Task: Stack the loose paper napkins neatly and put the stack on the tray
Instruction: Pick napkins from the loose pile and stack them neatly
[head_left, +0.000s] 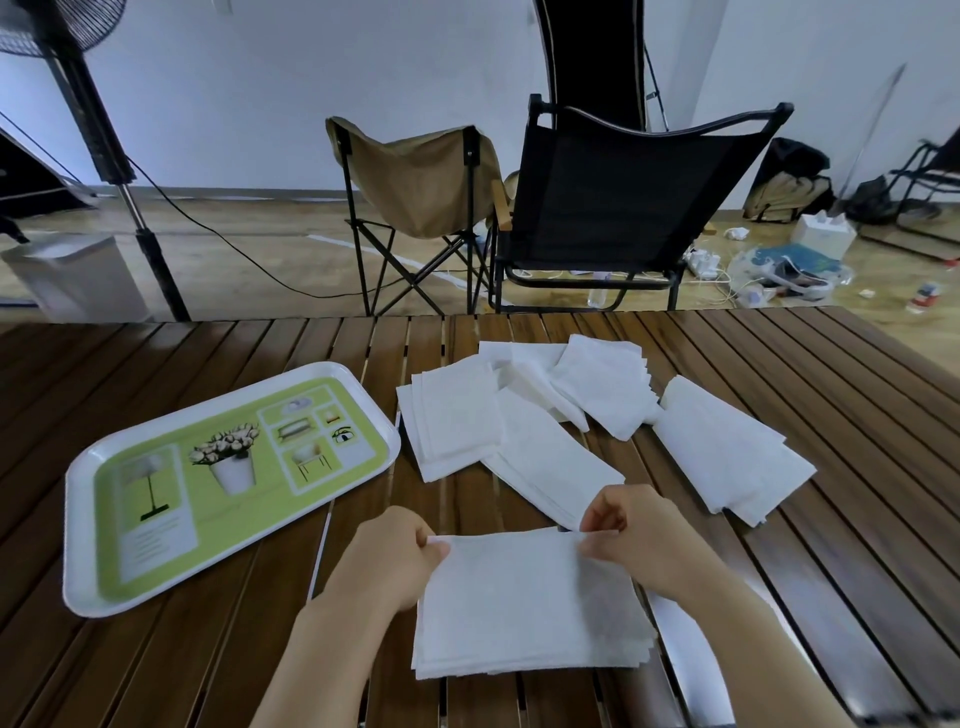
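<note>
The left hand (387, 558) and right hand (631, 535) are pinching the far corners of the napkin stack (530, 608) lying on the slatted table (831, 415). The sheets are probably handling light and limp (gripping opposite edges is advisable); the tray (83, 467) is waiting at left.

No legible text, even on the tray (78, 519) print.

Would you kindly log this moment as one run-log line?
left hand, right hand: pinching napkin stack far corners | loose napkins: scattered beyond | tray: no napkins
</note>
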